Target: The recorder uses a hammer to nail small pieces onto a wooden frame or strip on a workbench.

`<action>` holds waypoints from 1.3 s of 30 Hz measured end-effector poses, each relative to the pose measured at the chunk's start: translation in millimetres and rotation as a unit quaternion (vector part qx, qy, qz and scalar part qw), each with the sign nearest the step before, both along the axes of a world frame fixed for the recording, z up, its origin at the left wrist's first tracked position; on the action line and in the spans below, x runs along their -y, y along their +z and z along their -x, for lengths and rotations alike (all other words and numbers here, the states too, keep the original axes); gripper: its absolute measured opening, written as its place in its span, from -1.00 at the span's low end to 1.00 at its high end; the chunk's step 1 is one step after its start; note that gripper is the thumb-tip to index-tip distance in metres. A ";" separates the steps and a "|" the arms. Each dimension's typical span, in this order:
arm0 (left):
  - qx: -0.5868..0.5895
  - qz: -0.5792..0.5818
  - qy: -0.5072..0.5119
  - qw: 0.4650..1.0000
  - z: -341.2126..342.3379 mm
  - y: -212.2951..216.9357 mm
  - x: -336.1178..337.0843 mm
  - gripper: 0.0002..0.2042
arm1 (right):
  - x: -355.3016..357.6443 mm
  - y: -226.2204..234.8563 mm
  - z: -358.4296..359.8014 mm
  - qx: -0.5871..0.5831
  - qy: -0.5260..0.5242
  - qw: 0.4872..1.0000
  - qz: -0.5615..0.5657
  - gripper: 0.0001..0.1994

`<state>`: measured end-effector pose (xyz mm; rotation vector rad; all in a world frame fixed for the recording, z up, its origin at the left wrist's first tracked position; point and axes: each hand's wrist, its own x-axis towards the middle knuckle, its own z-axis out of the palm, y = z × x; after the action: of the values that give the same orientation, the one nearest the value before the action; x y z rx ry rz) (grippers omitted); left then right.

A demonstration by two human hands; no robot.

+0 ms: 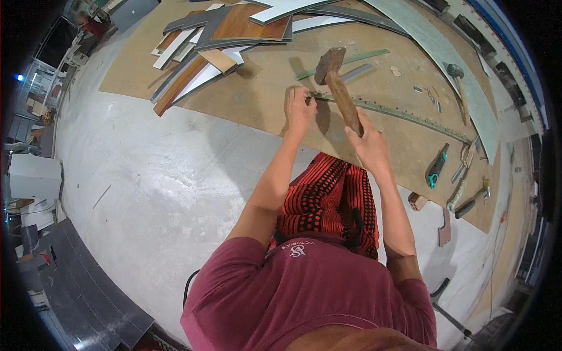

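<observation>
My right hand (370,145) is wrapped round the wooden handle of a hammer (342,96). Its worn, rusty-looking head is raised above the board, to the right of my left hand. A long, narrow green strip (404,115) with small marks or bits along it lies on the brown board (257,111). At the strip's left end, my left hand (299,110) has its fingers curled and pinched together. What sits between those fingertips is too small to make out. Behind the hammer lie a shorter green strip (369,55) and a grey strip (356,72).
Cut planks (246,23) are heaped at the board's far left. On the right are a mallet (459,88), a teal-and-black utility knife (437,169), small metal pieces (436,104) and a long pale green panel (451,64). A brown block (417,202) is by the near right edge.
</observation>
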<state>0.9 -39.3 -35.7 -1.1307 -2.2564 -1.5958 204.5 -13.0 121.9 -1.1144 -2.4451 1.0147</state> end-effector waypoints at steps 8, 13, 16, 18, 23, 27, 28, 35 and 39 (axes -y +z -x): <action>0.013 0.012 -0.024 1.000 -1.2 5.1 4.2 -0.72 | -2.5 10.4 -5.3 -0.012 -0.049 0.998 0.026 -0.41; -0.012 0.018 -0.007 1.000 -1.2 2.1 0.4 -0.76 | -7.6 -36.4 -9.2 -0.008 -0.022 0.999 -0.035 -0.41; -0.037 0.009 -0.002 0.999 -0.3 0.8 0.3 -0.76 | -5.7 -35.8 -11.2 0.023 -0.030 0.999 0.023 -0.38; -0.041 0.003 -0.006 0.999 -1.1 2.4 0.4 -0.75 | -6.3 -34.3 -12.0 0.001 -0.021 1.000 0.015 -0.40; 0.012 0.035 0.012 0.999 -0.5 4.7 1.9 -0.64 | -1.9 -15.4 -2.6 -0.030 0.003 0.999 -0.009 -0.39; 0.016 0.042 -0.002 0.999 1.2 0.6 -2.4 -0.58 | -3.7 -14.1 7.8 -0.006 0.020 1.000 -0.018 -0.40; 0.006 0.042 0.003 0.999 -1.2 1.1 -3.9 -0.56 | -5.2 -19.4 8.5 -0.008 0.017 1.000 -0.018 -0.40; 0.048 0.028 -0.005 0.998 0.0 -6.0 -4.8 -0.46 | -2.4 -44.0 2.8 0.034 0.019 0.999 -0.002 -0.39; -0.071 0.097 0.008 0.993 -3.1 1.5 -1.0 -0.41 | -0.4 -21.2 -8.9 -0.013 -0.007 1.000 0.009 -0.40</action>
<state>4.0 -38.2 -34.3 -1.2240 -2.3593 -1.2678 213.4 -12.6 100.6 -1.1165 -2.4088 1.0426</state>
